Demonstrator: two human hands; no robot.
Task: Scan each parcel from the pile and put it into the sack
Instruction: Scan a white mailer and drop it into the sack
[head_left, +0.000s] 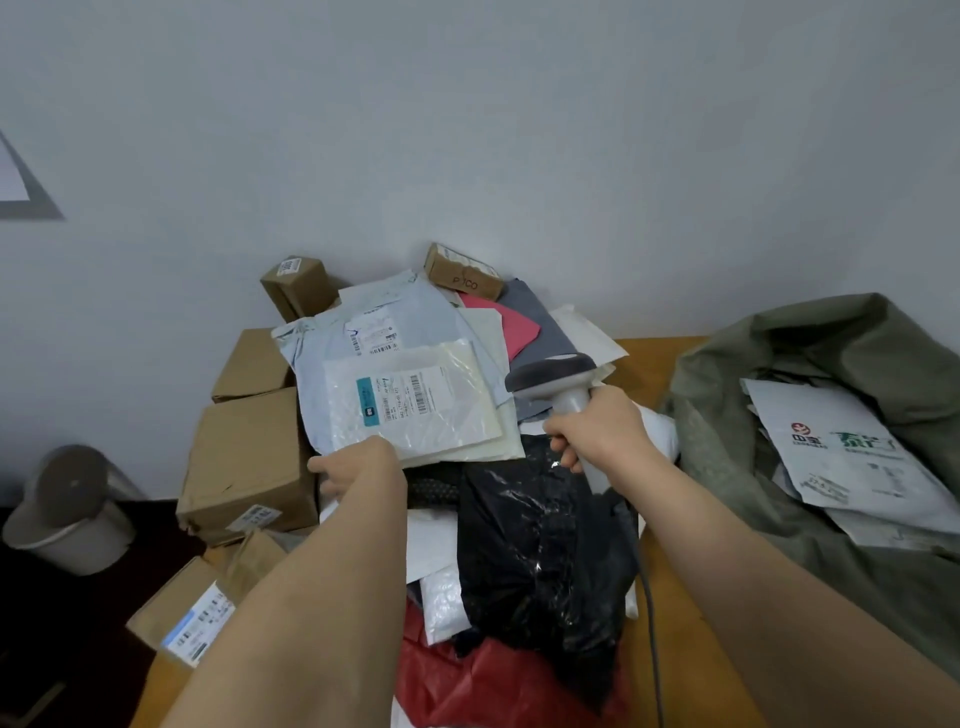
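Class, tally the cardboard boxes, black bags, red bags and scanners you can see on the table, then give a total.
Cardboard boxes: 6
Black bags: 1
Red bags: 1
Scanners: 1
Total: 9

Landmark: parcel pile (415, 415) on the wooden table (644, 364).
- Right of pile: bare strip of table, then the green sack (779, 364), mouth open, mailers inside.
- Left of pile: stacked cardboard boxes (249, 457) wall off that side.
- Behind pile: wall (467, 130), touching.
- Above pile: left hand (358, 467) and the right hand (597, 431) with scanner (556, 379) occupy the near side; scanner cable (649, 623) trails along the right strip.
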